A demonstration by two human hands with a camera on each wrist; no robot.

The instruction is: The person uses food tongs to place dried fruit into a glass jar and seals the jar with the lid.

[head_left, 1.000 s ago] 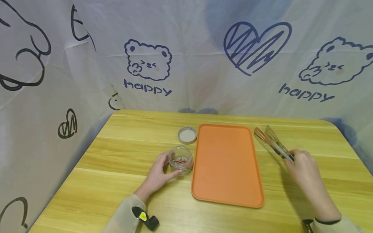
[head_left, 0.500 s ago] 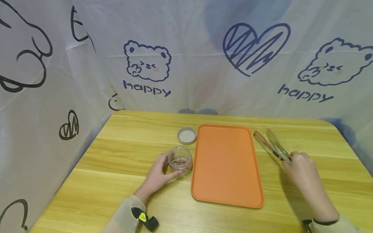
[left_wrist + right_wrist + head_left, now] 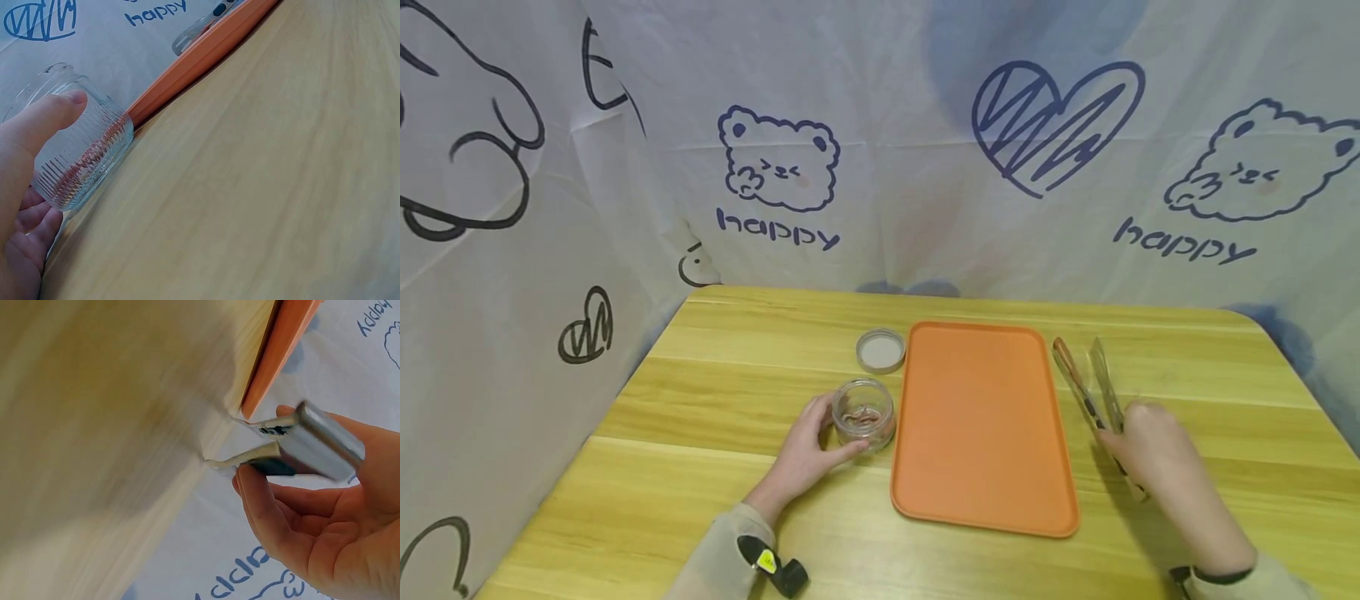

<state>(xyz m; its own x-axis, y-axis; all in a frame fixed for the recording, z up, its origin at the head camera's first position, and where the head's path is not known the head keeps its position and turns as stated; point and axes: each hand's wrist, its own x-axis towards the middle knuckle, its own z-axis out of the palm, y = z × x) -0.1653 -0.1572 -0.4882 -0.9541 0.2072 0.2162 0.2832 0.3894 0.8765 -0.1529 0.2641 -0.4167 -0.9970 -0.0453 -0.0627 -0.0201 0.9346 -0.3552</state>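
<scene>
A clear glass jar (image 3: 863, 429) stands uncovered on the table, left of the orange tray (image 3: 985, 425). Its ribbed wall (image 3: 87, 137) shows reddish-brown pieces lying low inside. My left hand (image 3: 805, 446) holds the jar from its left side, thumb on the near side and fingers around the back. To the right of the tray, my right hand (image 3: 1161, 458) grips a pair of metal tongs (image 3: 1103, 375). The two arms of the tongs stand apart and point away from me over the table. Up close in the right wrist view, the bent metal end (image 3: 328, 440) sits between thumb and fingers.
The jar's round lid (image 3: 880, 351) lies behind the jar, next to the tray's left edge. White printed cloth (image 3: 887, 150) hangs along the back and left sides of the wooden table (image 3: 700, 392).
My right hand has shifted a little left and toward me, turning the tongs so they point more straight ahead. The left hand and the jar stay in place.
</scene>
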